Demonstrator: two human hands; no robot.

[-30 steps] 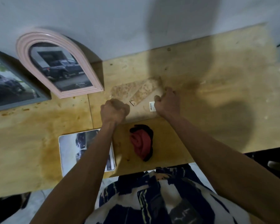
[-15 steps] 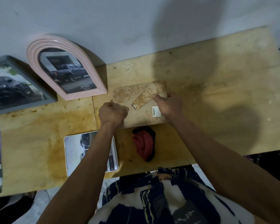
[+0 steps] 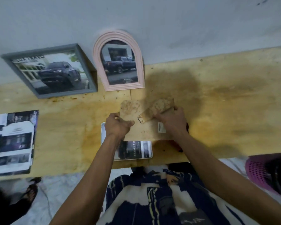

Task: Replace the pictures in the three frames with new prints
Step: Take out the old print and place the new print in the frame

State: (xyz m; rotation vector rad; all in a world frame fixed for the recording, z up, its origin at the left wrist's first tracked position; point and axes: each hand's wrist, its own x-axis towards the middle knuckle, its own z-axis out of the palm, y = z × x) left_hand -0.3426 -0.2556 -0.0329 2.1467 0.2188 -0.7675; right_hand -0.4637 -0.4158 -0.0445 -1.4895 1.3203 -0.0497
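A: On the plywood table (image 3: pixel 225 101), pushed against a grey-white wall (image 3: pixel 152 17): the surface is stained, with a dark brownish patch mid-table and yellow blotches left and right of it. A seam runs front to back near the centre.

B: Frames?

A: Two stand at the back, leaning on the wall. The grey rectangular frame (image 3: pixel 50 71) is on the left and the pink arched frame (image 3: pixel 118 60) just beside it on the right. Both show a dark pickup print.

B: Third one?

A: It's face down in both hands, above the table's front half. I see the brown frame back (image 3: pixel 143 129) with its stand flap (image 3: pixel 157 109) swung out and a barcode sticker (image 3: pixel 161 127) near the right edge.

B: Grip?

A: The left hand (image 3: pixel 118 127) has its fingers curled over the left edge, thumb on top. The right hand (image 3: pixel 173 120) is curled round the right edge, fingers at the flap. Motion blur there, so exact contact is unclear.

B: Loose prints?

A: One print (image 3: pixel 136 150) lies flat at the front edge, partly under the held frame. A brochure sheet (image 3: pixel 15 142) sits far left, well apart.

B: Rest of the room?

A: There's a pale floor (image 3: pixel 60 189) below the table edge and a pink mesh basket (image 3: pixel 259 172) at lower right. Something red (image 3: pixel 177 146) peeks from under the right wrist, possibly cloth.
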